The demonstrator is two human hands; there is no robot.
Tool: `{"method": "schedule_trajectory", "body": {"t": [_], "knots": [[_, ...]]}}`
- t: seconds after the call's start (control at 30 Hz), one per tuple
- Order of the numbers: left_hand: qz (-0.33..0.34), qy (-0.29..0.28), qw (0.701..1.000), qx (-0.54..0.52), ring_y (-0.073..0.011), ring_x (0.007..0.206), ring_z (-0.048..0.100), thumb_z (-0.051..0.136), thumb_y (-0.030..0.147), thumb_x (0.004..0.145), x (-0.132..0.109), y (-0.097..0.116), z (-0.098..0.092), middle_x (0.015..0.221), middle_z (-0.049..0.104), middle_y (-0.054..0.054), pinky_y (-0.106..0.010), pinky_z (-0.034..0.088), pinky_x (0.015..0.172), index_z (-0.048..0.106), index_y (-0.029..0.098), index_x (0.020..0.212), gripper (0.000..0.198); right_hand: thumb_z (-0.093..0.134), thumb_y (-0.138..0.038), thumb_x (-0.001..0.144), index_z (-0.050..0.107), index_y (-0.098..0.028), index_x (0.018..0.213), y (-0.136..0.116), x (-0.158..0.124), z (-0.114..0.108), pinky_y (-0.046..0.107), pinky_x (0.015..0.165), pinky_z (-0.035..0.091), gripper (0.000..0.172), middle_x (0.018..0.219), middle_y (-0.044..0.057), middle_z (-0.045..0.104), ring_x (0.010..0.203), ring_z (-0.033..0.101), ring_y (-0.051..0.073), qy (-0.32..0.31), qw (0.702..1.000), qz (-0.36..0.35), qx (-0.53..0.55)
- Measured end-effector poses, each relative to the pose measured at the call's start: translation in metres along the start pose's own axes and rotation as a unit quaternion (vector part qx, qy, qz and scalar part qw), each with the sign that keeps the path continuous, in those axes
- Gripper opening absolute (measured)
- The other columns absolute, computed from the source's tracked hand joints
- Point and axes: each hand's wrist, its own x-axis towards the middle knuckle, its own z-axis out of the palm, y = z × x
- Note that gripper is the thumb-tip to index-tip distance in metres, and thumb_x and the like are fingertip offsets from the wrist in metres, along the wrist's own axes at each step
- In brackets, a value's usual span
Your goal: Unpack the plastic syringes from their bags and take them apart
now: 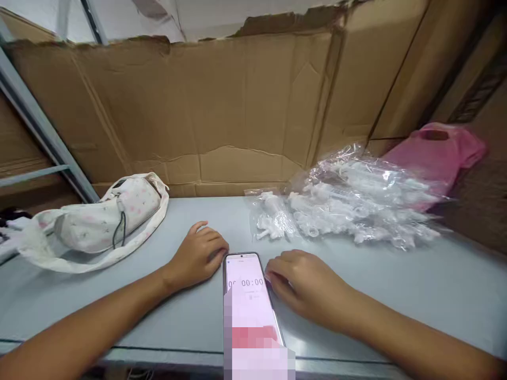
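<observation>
A phone (pixel 249 289) lies flat on the grey table (pixel 396 274) near its front edge, its screen lit and showing a zeroed timer. My left hand (pixel 198 254) rests palm down just left of the phone, fingers curled at the phone's top left edge. My right hand (pixel 303 282) rests palm down on the phone's right side, fingertips touching its edge. Neither hand lifts or grips anything.
A pile of clear plastic bags with white plastic parts (pixel 348 208) lies at the back right, next to a pink plastic bag (pixel 433 153). A white floral cloth bag (pixel 99 221) lies at the left. Cardboard sheets (pixel 222 111) wall off the back.
</observation>
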Motion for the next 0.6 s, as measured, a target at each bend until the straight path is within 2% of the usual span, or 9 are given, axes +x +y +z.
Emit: {"method": "schedule_trajectory", "body": {"t": [0.6], "knots": [[0.007,0.009,1.0,0.001,-0.0143,0.087,0.061,0.043,0.021,0.088,-0.0008,0.0008,-0.0019,0.087,0.069,0.001,-0.046,0.023,0.109,0.065,0.022,0.087,0.022,0.043,-0.022,0.09,0.061,-0.018,0.074,0.0029,0.0038,0.0036,0.027,0.063,0.031,0.024,0.069,0.003,0.061,0.065,0.051,0.014,0.002,1.0,0.006,0.011]]}}
